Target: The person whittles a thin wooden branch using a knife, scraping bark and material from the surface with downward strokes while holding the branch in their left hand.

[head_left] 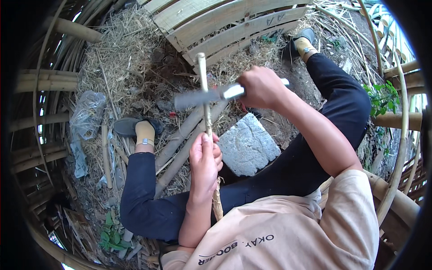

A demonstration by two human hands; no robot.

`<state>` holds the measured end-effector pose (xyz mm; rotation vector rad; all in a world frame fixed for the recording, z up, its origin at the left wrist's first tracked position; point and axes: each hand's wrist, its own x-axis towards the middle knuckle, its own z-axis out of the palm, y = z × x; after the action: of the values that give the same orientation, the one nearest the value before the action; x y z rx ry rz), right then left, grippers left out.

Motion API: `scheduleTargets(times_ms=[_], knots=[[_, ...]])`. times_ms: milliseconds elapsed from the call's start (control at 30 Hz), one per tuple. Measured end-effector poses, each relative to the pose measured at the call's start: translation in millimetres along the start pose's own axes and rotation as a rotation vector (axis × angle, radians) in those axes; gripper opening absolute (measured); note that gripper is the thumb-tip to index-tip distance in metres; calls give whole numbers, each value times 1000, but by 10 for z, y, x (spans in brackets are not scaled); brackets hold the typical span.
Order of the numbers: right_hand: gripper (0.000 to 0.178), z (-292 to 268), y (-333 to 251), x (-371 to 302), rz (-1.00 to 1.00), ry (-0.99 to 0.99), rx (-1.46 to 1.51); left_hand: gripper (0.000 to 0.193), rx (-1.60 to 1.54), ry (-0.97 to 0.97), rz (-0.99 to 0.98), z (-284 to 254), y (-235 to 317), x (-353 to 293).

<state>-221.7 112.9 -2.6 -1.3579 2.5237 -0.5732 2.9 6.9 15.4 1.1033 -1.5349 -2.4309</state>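
Note:
My left hand (205,157) is wrapped round a pale, partly barked wooden stick (204,78). The stick stands roughly lengthwise in front of me, its lower end near my shirt and its knobbed end pointing away. My right hand (261,87) is closed round the silvery handle of a knife (193,99), whose broad grey blade is smeared by motion. That blade lies across the stick above my left hand; whether it touches the wood I cannot tell. Below my right hand, a rough grey stone block (249,145) rests between my legs.
Two bamboo poles (180,146) lie on the straw-strewn ground left of the stone. A slatted wooden crate (229,31) stands beyond my hands. Clear plastic (90,112) lies at the left. Bamboo rails (396,119) flank both sides, with a leafy plant (383,96) at the right.

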Motion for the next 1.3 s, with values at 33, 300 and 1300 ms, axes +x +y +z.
scheduleTargets(times_ms=[33,300,1300], knots=[[14,-11,6,-23,-41,-22,-92,27,12,-24,12,65,17,-39],[16,52,-51,-47,6,-52,11,27,296,120,219,-35,-101,58],[15,149,201,82,232,83,-24,26,468,167,310,-8,-126,100]])
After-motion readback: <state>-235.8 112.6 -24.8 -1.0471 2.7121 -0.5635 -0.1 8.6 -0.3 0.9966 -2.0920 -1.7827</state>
